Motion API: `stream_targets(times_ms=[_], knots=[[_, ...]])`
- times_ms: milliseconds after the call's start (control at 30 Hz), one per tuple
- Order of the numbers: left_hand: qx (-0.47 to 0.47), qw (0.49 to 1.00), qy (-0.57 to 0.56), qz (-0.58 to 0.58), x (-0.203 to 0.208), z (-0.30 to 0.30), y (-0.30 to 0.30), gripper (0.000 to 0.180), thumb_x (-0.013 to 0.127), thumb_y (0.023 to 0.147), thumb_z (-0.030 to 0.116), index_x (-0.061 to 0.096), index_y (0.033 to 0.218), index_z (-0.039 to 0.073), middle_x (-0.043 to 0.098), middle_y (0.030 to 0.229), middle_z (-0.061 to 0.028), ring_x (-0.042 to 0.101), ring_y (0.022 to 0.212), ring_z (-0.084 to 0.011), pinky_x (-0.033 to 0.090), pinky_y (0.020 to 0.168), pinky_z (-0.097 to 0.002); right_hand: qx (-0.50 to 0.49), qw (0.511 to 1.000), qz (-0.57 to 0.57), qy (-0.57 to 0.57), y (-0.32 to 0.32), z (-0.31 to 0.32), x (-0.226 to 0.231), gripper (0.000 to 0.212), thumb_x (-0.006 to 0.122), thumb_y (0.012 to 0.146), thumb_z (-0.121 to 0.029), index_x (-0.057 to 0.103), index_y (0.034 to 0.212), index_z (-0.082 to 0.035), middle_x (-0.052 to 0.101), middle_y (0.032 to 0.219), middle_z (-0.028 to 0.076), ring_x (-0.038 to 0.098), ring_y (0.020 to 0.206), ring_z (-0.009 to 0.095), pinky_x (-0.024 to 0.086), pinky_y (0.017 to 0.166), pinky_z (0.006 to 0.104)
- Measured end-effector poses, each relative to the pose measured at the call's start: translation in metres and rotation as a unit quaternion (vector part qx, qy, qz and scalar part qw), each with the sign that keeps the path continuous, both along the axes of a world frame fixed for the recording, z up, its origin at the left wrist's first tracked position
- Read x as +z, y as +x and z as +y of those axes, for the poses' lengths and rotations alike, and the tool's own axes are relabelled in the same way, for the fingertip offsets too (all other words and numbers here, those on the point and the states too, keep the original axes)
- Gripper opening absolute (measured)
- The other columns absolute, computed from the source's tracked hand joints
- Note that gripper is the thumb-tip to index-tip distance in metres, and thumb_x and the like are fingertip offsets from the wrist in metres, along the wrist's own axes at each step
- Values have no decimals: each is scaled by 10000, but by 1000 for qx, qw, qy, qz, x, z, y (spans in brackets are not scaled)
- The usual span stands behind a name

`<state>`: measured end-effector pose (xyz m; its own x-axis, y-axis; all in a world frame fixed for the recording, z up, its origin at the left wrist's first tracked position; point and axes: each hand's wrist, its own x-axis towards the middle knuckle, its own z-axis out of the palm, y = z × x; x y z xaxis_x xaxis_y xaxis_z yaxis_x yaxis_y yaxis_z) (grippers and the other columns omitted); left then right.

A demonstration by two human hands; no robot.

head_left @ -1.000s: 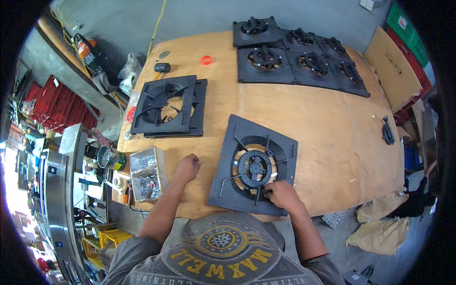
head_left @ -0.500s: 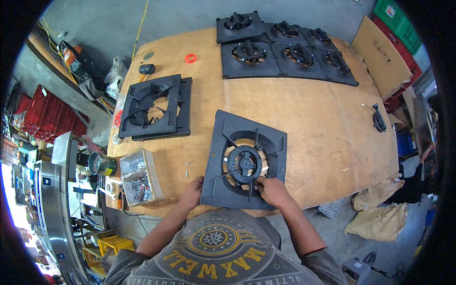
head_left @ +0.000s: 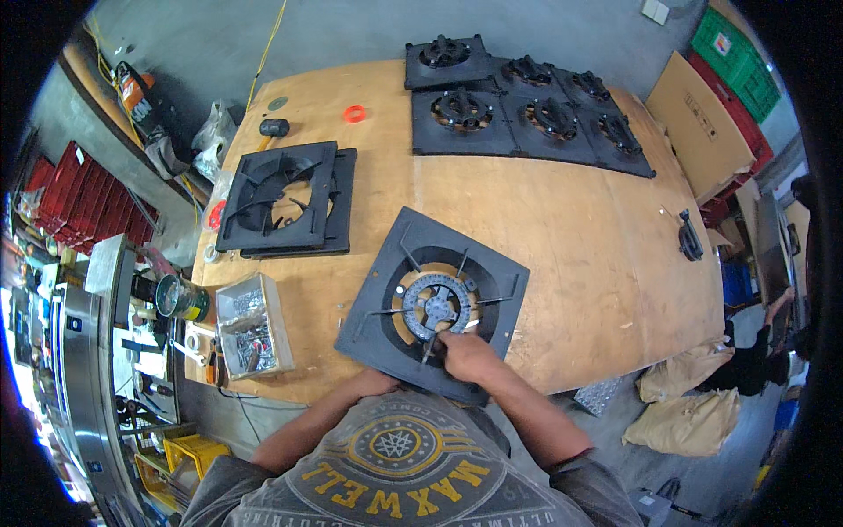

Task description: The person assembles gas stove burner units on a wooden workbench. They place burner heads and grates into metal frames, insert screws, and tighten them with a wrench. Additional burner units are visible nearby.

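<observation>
A square black cast-iron stove grate (head_left: 369,329) lies turned at an angle at the table's near edge, its closest corner reaching past the edge toward my shirt. Inside its round opening sits a dark ring burner (head_left: 436,306). My right hand (head_left: 470,358) reaches over the near side of the grate, its fingers closed at the burner's near rim beside a support prong. My left hand (head_left: 376,383) is at the near left edge of the grate. The fingers of that hand are hidden beneath it.
Two stacked grates (head_left: 233,211) lie at left, near a black-headed mallet (head_left: 274,128). Several grates with burners (head_left: 457,142) fill the far right. A box of screws (head_left: 272,303) stands near left. A black burner part (head_left: 690,237) lies at the right edge; cardboard (head_left: 698,123) leans behind.
The grate has turned clockwise and shifted slightly left and nearer. My left hand has slid from its left side to under the near edge. My right hand has moved left to the burner's rim.
</observation>
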<state>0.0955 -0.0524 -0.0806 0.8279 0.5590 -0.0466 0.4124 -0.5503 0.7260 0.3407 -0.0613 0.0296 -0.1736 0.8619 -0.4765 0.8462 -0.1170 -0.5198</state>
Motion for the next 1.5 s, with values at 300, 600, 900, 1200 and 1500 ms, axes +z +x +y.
stream_targets(times_ms=[300, 600, 900, 1200, 1500], knots=[[242, 920, -252, -178, -1, -16, 1, 351, 638, 896, 136, 612, 1222, 9, 663, 1155, -157, 609, 1083, -250, 490, 949, -393, 62, 995, 39, -63, -53, 35, 12, 429, 497, 832, -109, 513, 1223, 67, 650, 1031, 327, 673, 937, 427, 519, 855, 503], [70, 453, -701, -546, -41, 4, 39, 456, 419, 962, 479, 579, 866, 63, 596, 770, -132, 585, 638, -292, 497, 566, -404, -56, 955, 185, -226, -80, 57, 31, 609, 451, 893, -56, 304, 1470, 71, 680, 871, 213, 696, 631, 249, 554, 520, 359], [253, 424, -720, -487, -39, 17, 40, 541, 406, 987, 517, 578, 1251, 78, 653, 1163, -201, 669, 1029, -345, 529, 950, -543, 188, 975, -115, -38, -93, 77, 27, 452, 492, 842, -93, 611, 1271, -16, 650, 1193, 226, 607, 1166, 348, 481, 978, 473], [281, 497, -682, -456, 35, 26, 27, 447, 467, 1022, 363, 540, 1324, 42, 635, 1252, -169, 660, 1095, -281, 549, 970, -453, 235, 949, -204, 47, -111, 101, 48, 291, 551, 830, -143, 735, 1045, -75, 714, 1008, 177, 675, 1006, 354, 523, 871, 479], [366, 587, -568, -447, 58, 14, 24, 419, 572, 969, 376, 605, 1248, 65, 698, 1137, -110, 704, 985, -216, 590, 885, -388, 196, 977, -79, 26, -78, 118, 29, 297, 668, 811, -226, 737, 1093, -166, 717, 1014, 151, 670, 996, 353, 517, 890, 442]])
